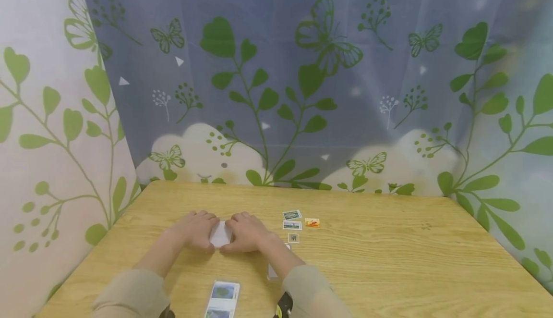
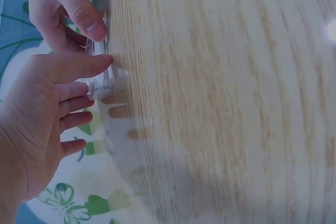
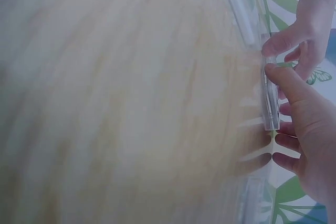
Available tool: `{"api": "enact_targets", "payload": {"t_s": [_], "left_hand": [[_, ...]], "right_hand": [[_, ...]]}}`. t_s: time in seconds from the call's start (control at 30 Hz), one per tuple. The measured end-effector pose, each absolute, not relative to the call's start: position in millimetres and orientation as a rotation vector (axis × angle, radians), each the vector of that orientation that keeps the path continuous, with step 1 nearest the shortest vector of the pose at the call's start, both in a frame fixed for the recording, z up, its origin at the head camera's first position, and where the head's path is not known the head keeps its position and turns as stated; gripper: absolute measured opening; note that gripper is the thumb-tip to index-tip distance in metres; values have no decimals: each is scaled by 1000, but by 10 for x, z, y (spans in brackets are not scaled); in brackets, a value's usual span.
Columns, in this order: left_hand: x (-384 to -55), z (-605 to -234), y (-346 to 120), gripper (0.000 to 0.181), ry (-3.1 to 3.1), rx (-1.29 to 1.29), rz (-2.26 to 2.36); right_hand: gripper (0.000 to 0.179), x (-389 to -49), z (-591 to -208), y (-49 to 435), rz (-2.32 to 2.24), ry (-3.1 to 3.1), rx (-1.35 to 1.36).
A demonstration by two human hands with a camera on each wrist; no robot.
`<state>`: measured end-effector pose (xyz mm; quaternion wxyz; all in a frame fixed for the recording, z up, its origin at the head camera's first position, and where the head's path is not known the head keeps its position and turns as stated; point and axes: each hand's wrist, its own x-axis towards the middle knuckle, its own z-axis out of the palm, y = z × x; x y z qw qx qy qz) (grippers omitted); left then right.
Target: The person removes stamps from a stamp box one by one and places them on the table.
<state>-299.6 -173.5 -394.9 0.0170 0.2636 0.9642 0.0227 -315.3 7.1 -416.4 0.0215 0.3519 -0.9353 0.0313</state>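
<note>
A small flat stack of clear plastic sleeves (image 1: 221, 235) sits on the wooden table, looking whitish from above. My left hand (image 1: 196, 230) grips its left side, thumb at the near edge and fingers toward the far side. My right hand (image 1: 247, 233) holds the right side in the same way, the two thumbs close together. Edge-on in the left wrist view, the stack (image 2: 102, 80) shows several thin layers between thumb and fingers. In the right wrist view the layered edge (image 3: 270, 106) stands low at the table surface.
Right of the hands lie small stamps: a green one (image 1: 292, 214), a blue-green one (image 1: 292, 225), an orange one (image 1: 312, 222) and a grey one (image 1: 294, 238). A clear holder with blue stamps (image 1: 222, 299) lies nearer. Another flat clear piece (image 1: 272, 272) is partly under my right forearm.
</note>
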Motion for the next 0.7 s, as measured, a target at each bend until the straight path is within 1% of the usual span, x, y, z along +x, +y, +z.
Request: {"api": "enact_targets", "payload": {"t_s": [0.27,0.7], "left_hand": [[-2974,-3919,-1724,76,2959,757,112],[-2970,-3931,-1755,73,2968,783,114]], "right_hand": [[67,-3154,-4155,68,97,-2911,1078],[68,-3157,-4157,84,69,-2882,1088]]}}
